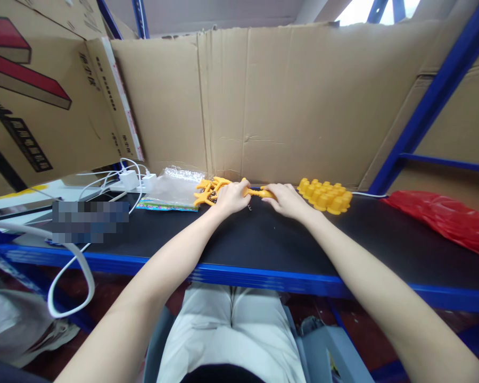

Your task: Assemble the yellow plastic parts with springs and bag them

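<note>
My left hand (pixel 232 198) is closed around an orange-yellow plastic piece (pixel 254 192) that stretches across to my right hand (pixel 283 200). My right hand pinches the other end; the fingers hide much of the piece, so its full shape cannot be made out. Just left of my left hand lies a heap of branched orange-yellow plastic parts (pixel 206 192), with small dark bits among them. A small curled dark bit (pixel 249 208) shows below my left fingers. To the right of my right hand sits a yellow block of joined round cups (pixel 326 197).
A clear plastic bag (pixel 175 186) with a colourful strip lies left of the heap. White chargers and cables (pixel 130 180) are further left. A red plastic bag (pixel 443 218) lies at the right. Cardboard (pixel 303 106) walls the back; a blue metal edge (pixel 263 277) fronts the black shelf (pixel 259 244).
</note>
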Demonstrator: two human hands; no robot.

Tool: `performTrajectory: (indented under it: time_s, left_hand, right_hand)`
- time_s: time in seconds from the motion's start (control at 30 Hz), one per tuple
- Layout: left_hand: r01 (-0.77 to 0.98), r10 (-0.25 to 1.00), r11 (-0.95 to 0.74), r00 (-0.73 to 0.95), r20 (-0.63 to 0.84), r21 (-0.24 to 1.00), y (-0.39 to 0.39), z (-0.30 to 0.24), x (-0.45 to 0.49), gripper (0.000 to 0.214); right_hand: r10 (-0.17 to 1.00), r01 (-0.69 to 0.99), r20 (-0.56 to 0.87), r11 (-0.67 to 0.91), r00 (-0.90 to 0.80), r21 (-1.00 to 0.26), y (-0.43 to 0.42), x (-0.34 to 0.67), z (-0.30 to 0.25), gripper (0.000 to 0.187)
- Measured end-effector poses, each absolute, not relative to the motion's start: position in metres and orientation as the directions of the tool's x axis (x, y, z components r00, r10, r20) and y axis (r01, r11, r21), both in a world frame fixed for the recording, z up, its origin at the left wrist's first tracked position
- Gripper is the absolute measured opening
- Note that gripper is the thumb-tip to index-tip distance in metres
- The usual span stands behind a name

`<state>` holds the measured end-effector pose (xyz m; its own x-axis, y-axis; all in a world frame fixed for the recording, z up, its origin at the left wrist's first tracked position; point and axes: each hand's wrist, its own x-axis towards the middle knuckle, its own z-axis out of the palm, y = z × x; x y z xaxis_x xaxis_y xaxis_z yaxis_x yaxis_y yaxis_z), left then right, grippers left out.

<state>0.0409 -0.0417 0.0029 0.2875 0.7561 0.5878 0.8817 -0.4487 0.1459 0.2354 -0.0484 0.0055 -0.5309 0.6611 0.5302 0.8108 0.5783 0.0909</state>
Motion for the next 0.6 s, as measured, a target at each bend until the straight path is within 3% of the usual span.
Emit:
performTrajectory:
  time_s: [0.2,0.37,0.6]
  left_hand:
    - [0.899,0.789,-0.403,0.247,0.562,0.171,-0.0412,0.0033,0.0399,0.026]
    - [0.898,0.785,-0.416,0.275,0.554,0.143,-0.0404,0.0026,0.0394,0.029]
    - [0.896,0.79,-0.425,0.295,0.537,0.133,-0.0391,-0.0001,0.0408,0.029]
  right_hand:
    - [0.632,0.818,0.594,0.57,-0.498,0.08,-0.053,0.2325,0.0097,0.019]
    - [0.665,0.809,0.539,0.585,-0.517,0.054,-0.0503,0.2324,0.0036,0.029]
    - [0.687,0.811,0.495,0.582,-0.532,0.065,-0.0476,0.2322,0.0026,0.02]
